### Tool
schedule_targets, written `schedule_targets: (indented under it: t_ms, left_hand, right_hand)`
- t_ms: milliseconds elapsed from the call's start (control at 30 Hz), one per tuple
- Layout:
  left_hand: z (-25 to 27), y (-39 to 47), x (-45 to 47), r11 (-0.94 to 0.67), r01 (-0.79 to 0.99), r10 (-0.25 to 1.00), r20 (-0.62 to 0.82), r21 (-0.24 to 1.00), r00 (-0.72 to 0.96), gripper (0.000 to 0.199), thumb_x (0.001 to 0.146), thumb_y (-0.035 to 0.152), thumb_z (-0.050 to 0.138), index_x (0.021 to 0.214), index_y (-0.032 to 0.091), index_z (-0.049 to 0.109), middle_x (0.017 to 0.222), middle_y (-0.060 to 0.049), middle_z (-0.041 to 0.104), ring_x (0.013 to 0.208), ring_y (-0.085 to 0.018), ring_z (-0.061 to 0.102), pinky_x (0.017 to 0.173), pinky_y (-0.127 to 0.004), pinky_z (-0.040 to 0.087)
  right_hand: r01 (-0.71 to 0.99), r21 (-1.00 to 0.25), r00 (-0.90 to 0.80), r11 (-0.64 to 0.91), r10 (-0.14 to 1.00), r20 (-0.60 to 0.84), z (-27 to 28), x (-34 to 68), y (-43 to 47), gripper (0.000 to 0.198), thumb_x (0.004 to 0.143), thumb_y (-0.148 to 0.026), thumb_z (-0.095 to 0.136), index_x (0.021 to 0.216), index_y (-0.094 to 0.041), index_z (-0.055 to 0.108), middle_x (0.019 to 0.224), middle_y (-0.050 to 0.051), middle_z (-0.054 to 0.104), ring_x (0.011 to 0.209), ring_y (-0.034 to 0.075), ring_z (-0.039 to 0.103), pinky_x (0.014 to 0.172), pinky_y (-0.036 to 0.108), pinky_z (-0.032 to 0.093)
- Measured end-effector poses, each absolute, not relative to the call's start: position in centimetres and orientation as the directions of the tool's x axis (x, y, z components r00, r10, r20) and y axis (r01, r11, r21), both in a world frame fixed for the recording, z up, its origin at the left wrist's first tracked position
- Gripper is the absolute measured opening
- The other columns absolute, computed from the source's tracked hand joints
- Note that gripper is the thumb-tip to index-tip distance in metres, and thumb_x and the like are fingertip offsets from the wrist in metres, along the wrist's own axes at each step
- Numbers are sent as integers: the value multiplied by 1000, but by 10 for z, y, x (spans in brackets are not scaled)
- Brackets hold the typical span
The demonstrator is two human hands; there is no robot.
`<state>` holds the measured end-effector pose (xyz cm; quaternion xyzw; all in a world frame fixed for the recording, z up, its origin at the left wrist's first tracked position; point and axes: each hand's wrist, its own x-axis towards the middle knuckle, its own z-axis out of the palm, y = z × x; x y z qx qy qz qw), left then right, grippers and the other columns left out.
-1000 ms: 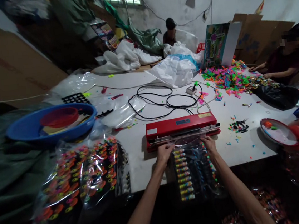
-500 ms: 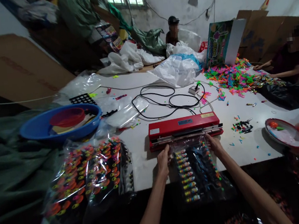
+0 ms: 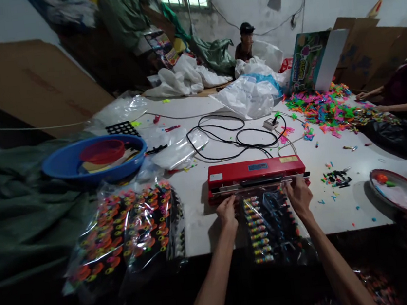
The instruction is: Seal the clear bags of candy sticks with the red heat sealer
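Observation:
A red bag sealer (image 3: 228, 173) lies on the white table, its long bar facing me. A clear plastic bag (image 3: 272, 225) holds a dark tray with a row of small printed tubes and bright little pieces; its top edge meets the sealer's front, and its lower part hangs past the table edge. My left hand (image 3: 228, 212) pinches the bag's upper left corner. At the upper right corner, beside the bar's end, my right hand (image 3: 299, 196) is closed on the bag, its fingertips partly hidden.
Filled bags (image 3: 132, 234) lie to the left, before a blue basin (image 3: 56, 171). A black cable (image 3: 222, 157) loops behind the sealer. Colourful plastic pieces (image 3: 323, 107) are heaped at the far right, near a person's arms. A round bowl (image 3: 376, 186) stands at right.
My right hand has turned and moved up to the sealer's bar, with its fingers more curled. The bag's top edge is closer against the sealer. The view has shifted slightly left.

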<state>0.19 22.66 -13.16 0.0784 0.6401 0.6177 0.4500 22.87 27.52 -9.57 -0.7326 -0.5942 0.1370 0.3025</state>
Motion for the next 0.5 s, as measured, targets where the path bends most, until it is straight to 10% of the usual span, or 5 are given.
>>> schedule_targets:
  t_ms: [167, 267, 367, 500]
  left_hand:
    - [-123, 202, -11, 170, -374, 679, -384, 912, -626, 35, 61, 38, 67, 84, 13, 62, 77, -7, 68, 61, -16, 63, 51, -23, 44]
    - [-103, 204, -26, 175, 144, 730, -31, 974, -683, 28, 75, 40, 56, 88, 16, 64, 84, -8, 68, 73, -18, 63, 65, -28, 48]
    - [-73, 233, -35, 264, 725, 904, 98, 636, -415, 27, 83, 34, 49, 83, 15, 68, 91, -13, 69, 91, -24, 63, 83, -35, 45]
    - [-44, 274, -23, 193, 927, 968, -214, 321, -127, 25, 80, 31, 57, 84, 10, 69, 93, -21, 68, 98, -33, 62, 86, -44, 43]
  right_hand:
    - [912, -284, -353, 297, 920, -169, -61, 195, 312, 49, 92, -57, 36, 82, -20, 67, 85, 8, 68, 84, 20, 62, 69, 25, 37]
    - [921, -201, -381, 332, 872, -305, -63, 186, 325, 54, 91, -61, 34, 81, -23, 70, 85, 7, 69, 85, 21, 63, 67, 26, 37]
    - [931, -169, -358, 322, 896, -264, -69, 186, 321, 55, 92, -62, 32, 84, -23, 71, 86, 7, 70, 85, 21, 65, 67, 26, 37]
    - [929, -169, -362, 330, 904, -228, -71, 189, 312, 51, 92, -59, 36, 83, -23, 71, 85, 6, 71, 86, 22, 65, 66, 26, 37]
